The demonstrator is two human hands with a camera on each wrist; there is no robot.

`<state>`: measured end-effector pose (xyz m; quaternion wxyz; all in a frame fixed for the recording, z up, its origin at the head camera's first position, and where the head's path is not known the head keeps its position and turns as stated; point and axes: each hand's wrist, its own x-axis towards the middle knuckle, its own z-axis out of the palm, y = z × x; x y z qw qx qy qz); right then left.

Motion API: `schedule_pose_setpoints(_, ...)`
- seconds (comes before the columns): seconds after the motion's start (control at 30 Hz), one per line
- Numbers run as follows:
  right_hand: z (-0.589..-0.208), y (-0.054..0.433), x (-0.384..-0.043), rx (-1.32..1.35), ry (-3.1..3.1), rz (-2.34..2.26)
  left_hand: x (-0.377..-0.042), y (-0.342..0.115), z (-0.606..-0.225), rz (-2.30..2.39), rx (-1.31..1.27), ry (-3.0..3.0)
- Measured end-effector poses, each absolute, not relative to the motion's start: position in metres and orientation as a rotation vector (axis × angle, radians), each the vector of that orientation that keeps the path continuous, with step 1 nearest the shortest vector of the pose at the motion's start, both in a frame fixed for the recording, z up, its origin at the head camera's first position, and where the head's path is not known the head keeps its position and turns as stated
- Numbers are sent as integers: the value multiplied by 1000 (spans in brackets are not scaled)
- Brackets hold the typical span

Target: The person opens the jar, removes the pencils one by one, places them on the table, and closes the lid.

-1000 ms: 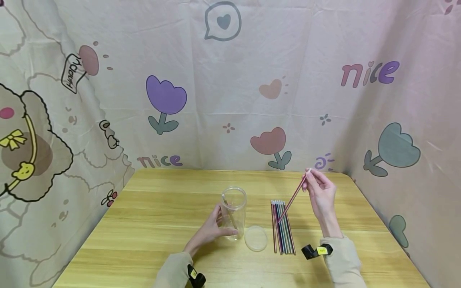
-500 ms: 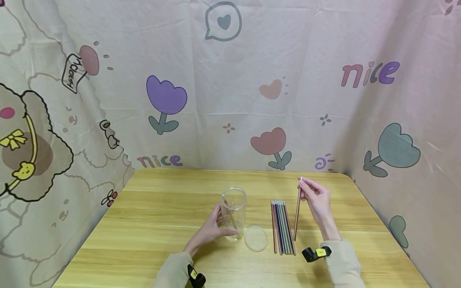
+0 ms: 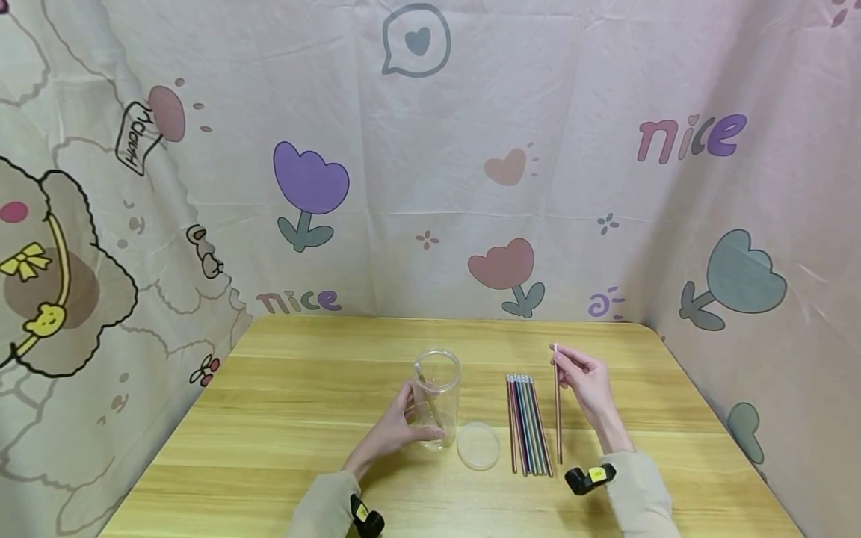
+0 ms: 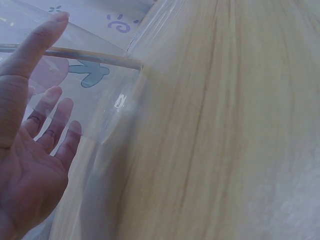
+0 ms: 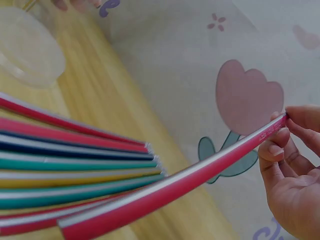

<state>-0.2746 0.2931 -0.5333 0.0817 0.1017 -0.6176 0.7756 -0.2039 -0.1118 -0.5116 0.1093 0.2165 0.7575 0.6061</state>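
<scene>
My left hand [image 3: 397, 430] curls round the lower part of a clear plastic jar [image 3: 449, 411], which stands upright on the table. Inside the jar a single pencil [image 3: 430, 403] leans at a slant. In the head view my right hand [image 3: 590, 385] pinches a red pencil [image 5: 185, 182] by its top end. That pencil hangs nearly upright, just right of a row of pencils [image 3: 528, 426] lying side by side in red, dark blue, green and yellow. Whether its lower end touches the table I cannot tell. Between jar and row lies a round translucent lid [image 3: 478, 446].
The wooden table [image 3: 303, 388] reaches back to a printed cloth [image 3: 403, 187] that hangs behind it and at both sides. A black wrist camera [image 3: 588, 478] sits on the right sleeve, another camera [image 3: 366, 517] on the left.
My right hand has come down and a little left. The red pencil has swung from slanting over the row to nearly upright at its right. The left hand and jar stay put.
</scene>
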Motion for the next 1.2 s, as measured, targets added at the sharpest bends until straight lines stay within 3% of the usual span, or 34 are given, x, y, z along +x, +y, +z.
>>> schedule_pose_setpoints(0.23, -537, 291, -272, 198, -1897, 2323, -204, -112, -512, 1785, 643, 2225)
schedule_pose_setpoints(0.47, -514, 279, -250, 262, -1990, 2266, -204, -112, -512, 1785, 636, 2218)
schedule_pose_setpoints(0.67, -491, 262, -232, 80, -2047, 2246, -204, -111, -512, 1785, 630, 2219)
schedule_pose_setpoints(1.2, -491, 263, -235, -131, -2244, 2234, -204, -112, -511, 1772, 619, 2242)
